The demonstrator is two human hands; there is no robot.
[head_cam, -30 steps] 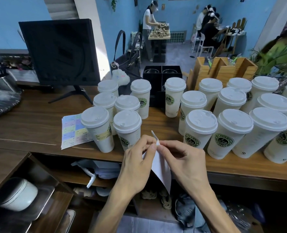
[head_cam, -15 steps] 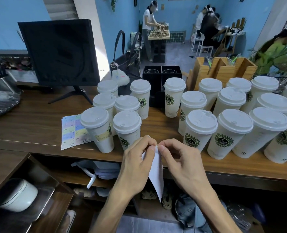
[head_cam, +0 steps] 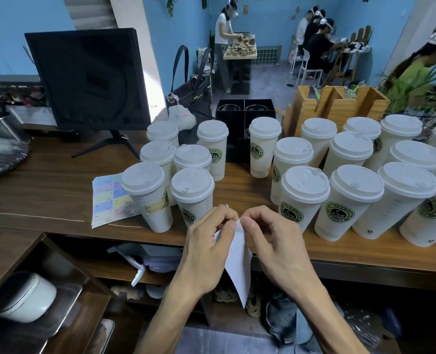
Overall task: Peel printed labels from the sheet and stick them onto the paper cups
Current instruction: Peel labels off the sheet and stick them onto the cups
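Observation:
My left hand (head_cam: pixel 208 245) and my right hand (head_cam: pixel 275 241) pinch the top corner of a white label sheet (head_cam: pixel 240 264) between them, just in front of the counter edge. The sheet hangs down edge-on, its back toward me. A second sheet of coloured printed labels (head_cam: pixel 109 198) lies flat on the counter to the left. Several white lidded paper cups stand on the counter: a left group with one cup bearing a yellow label (head_cam: pixel 148 198), and a larger right group (head_cam: pixel 350 200) with green logos.
A black monitor (head_cam: pixel 89 80) stands at the back left, a handbag (head_cam: pixel 194 98), a black box (head_cam: pixel 246 116) and a wooden holder (head_cam: pixel 337 103) behind the cups. Below the wooden counter (head_cam: pixel 45 200) are open shelves with a white pot (head_cam: pixel 29 297). People are in the room beyond.
My hands have drawn closer together at the sheet's top corner, and the sheet has turned to hang more edge-on. The cups have not moved.

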